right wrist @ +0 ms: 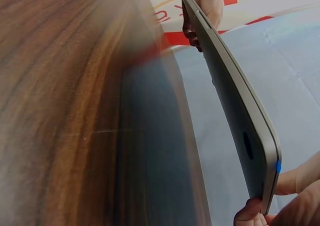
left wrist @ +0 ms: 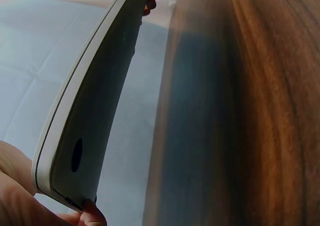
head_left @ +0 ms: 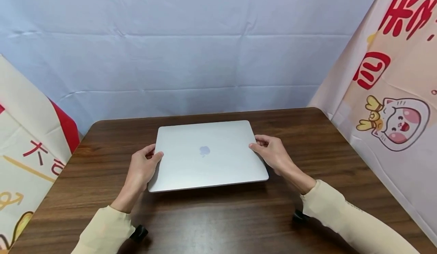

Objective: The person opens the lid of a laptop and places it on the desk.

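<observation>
A closed silver laptop (head_left: 208,166) with a logo on its lid is held between both hands above the brown table. The left hand (head_left: 143,166) grips its left edge, thumb on the lid and fingers beneath. At the right edge, the right hand (head_left: 273,153) grips it the same way. Both wrist views show the laptop (left wrist: 95,95) edge-on, its dark underside and a round foot visible, with a gap between it and the tabletop. In the right wrist view, a small blue spot marks the near corner of the laptop (right wrist: 235,90).
The wooden table (head_left: 211,220) has rounded far corners. Behind it hangs a pale blue-white cloth (head_left: 191,56). Printed cloths with red characters and cartoon drawings hang at the right (head_left: 392,94) and left. A small black object shows beneath each sleeve.
</observation>
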A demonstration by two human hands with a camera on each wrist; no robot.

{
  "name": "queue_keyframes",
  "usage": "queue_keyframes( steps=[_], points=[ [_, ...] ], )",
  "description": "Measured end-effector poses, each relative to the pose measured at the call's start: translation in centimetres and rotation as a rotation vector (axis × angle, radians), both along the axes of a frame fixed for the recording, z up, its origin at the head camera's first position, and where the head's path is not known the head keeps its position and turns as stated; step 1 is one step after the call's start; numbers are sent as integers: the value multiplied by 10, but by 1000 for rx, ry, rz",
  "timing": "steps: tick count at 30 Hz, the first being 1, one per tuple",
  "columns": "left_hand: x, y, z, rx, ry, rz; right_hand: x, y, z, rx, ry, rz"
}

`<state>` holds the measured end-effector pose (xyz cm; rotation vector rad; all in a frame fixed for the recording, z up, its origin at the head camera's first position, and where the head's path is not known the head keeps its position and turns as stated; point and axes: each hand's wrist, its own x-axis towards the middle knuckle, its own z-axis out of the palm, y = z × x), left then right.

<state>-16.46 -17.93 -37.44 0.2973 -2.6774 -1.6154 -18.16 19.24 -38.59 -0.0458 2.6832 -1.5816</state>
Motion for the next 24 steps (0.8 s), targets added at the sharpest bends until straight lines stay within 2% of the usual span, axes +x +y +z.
queue_keyframes(
  steps=[9, 24],
  points=[
    [5, 14, -7, -36, 27, -15, 13, 15, -7, 27, -28, -15],
    [15, 28, -17, -33, 28, -35, 27, 30, -15, 46, -38, -30]
  ],
)
